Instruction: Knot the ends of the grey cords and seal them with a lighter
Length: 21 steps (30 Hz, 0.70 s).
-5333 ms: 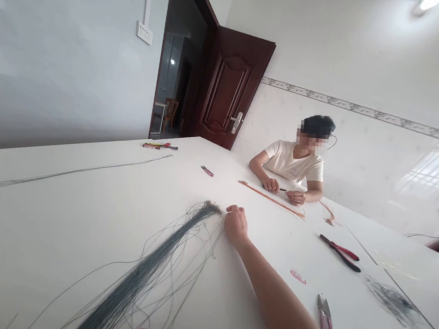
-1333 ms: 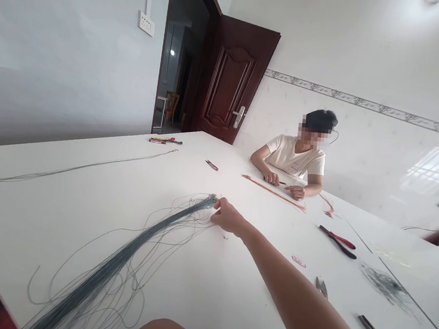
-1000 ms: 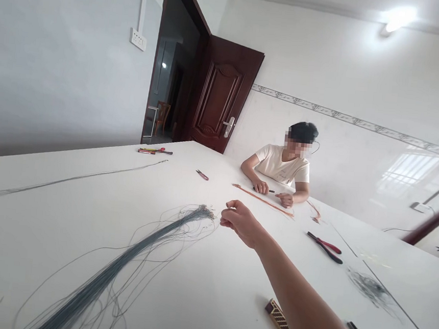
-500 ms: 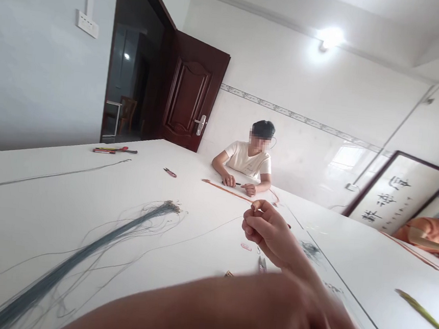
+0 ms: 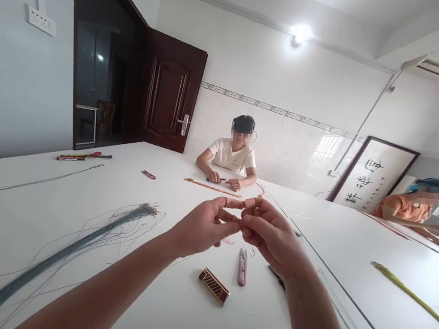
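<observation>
My left hand and my right hand meet at the fingertips above the white table. Both pinch at the place where they touch; anything between them is too thin or hidden to make out. Below my hands lie thread snips with pink handles and a dark red and gold lighter. A small hook rests beside the snips. Partly behind my right forearm is a black-handled tool. A long bundle of grey-green lines stretches across the table to my left.
Across the table, a person handles a small dark item near an orange bundle of strands. Another person sits far right. More snips, red-handled scissors and a yellow-green bundle lie around.
My left hand has come up from low over the right forearm to meet the right fingertips. The lighter and snips are now uncovered. The view has turned right.
</observation>
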Each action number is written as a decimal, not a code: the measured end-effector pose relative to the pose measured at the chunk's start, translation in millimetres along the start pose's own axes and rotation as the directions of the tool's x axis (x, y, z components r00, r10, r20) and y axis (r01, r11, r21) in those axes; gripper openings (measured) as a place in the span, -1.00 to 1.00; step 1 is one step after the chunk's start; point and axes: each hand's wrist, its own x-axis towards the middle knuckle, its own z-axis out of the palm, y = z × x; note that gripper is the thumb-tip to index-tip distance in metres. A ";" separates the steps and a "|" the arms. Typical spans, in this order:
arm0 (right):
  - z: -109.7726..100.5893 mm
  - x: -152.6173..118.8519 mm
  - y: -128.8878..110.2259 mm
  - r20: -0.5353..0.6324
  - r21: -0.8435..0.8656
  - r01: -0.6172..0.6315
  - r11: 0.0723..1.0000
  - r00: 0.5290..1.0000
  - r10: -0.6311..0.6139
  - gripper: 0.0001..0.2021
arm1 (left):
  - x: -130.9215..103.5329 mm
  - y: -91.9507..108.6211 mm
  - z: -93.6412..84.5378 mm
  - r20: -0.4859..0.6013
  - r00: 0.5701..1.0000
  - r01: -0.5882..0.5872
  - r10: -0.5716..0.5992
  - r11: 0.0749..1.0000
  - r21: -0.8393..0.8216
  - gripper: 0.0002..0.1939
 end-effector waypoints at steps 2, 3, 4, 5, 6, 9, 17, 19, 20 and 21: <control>-2.3 -1.4 -2.1 -0.004 0.001 -0.009 1.000 1.000 0.009 -0.86 | -0.4 2.7 -2.7 -0.018 1.000 -0.016 0.018 0.996 0.090 -0.55; -3.0 -1.8 -3.2 -0.007 0.002 -0.007 1.000 1.000 0.007 -0.87 | -1.0 4.0 -2.8 -0.032 0.999 -0.023 0.027 0.993 0.115 -0.57; -3.3 -2.0 -4.1 -0.009 0.001 0.001 1.000 1.000 -0.001 -0.87 | -1.8 5.2 -2.2 -0.055 0.998 -0.033 0.041 0.991 0.131 -0.58; -3.5 -2.0 -4.8 -0.012 -0.003 0.012 1.000 1.000 -0.012 -0.87 | -2.6 6.2 -1.0 -0.090 0.994 -0.050 0.063 0.989 0.143 -0.58; -3.5 -2.0 -5.2 -0.014 -0.011 0.025 1.000 1.000 -0.025 -0.87 | -3.4 7.1 0.5 -0.131 0.987 -0.073 0.094 0.985 0.155 -0.59; -3.4 -1.7 -4.6 -0.024 -0.050 0.043 0.998 0.999 -0.045 -0.83 | -5.0 8.9 3.9 -0.239 0.953 -0.140 0.187 0.970 0.198 -0.62; -1.7 -0.3 1.0 -0.066 -0.194 0.019 0.981 0.997 -0.032 -0.85 | -5.0 13.9 -2.5 -0.304 0.924 -0.198 0.232 0.970 0.140 -0.70; -1.4 -0.6 2.4 -0.087 -0.205 -0.026 0.978 0.996 0.008 -0.83 | -5.2 15.6 -4.9 -0.338 0.906 -0.226 0.254 0.967 0.120 -0.74; -1.2 -0.9 3.5 -0.079 -0.199 -0.054 0.978 0.996 0.039 -0.81 | -5.5 16.3 -5.8 -0.350 0.900 -0.233 0.259 0.966 0.114 -0.75; -0.8 -1.2 4.8 -0.054 -0.188 -0.084 0.979 0.996 0.075 -0.80 | -6.0 16.8 -6.4 -0.359 0.896 -0.238 0.261 0.965 0.109 -0.75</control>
